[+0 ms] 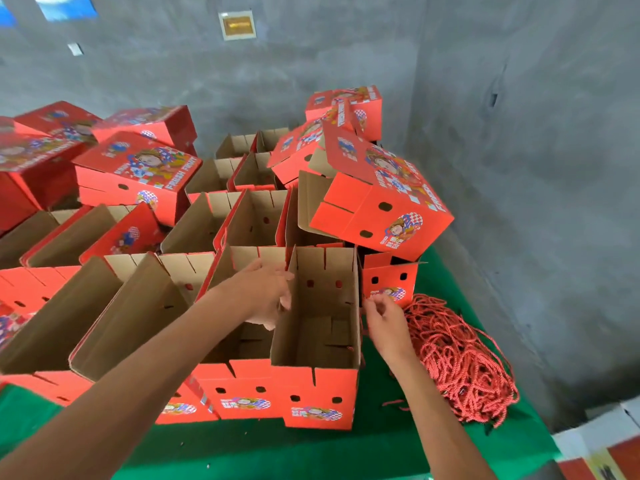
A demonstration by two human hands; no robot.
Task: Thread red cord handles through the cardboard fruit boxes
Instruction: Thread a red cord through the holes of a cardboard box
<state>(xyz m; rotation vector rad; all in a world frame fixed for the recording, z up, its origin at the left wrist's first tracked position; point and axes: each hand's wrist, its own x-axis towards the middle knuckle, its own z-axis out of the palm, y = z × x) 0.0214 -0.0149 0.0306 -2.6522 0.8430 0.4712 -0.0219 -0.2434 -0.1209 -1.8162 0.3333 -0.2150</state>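
A bench (381, 455) covered in green cloth is seen from above, crowded with red printed cardboard fruit boxes. Most stand open with their plain brown insides showing; others are piled closed or tipped on top at the back and left, against a grey concrete wall (519, 133).

The nearest open box (320, 341) stands at the front edge of the group, with two punched holes visible in its far wall and two more in its red front face. The left hand (268, 289) is reached across a neighbouring box and laid against the left wall of this box, fingers curled over the wall's edge, apparently to steady it and hold the wall square while a cord is fed in. The right hand (382, 322) is held just outside the box's right wall, fingertips drawn together in a pinch near the rim; a thin red strand seems to be held there, though it is too small to be sure.

A loose heap of red cords (460, 365) lies on the green cloth just right of the box, close beside the right wrist, so that fresh lengths are within easy reach. A few stray pieces lie near the heap's front edge.

No cord can be seen passing through this box's holes, so threading here is judged to be only beginning.
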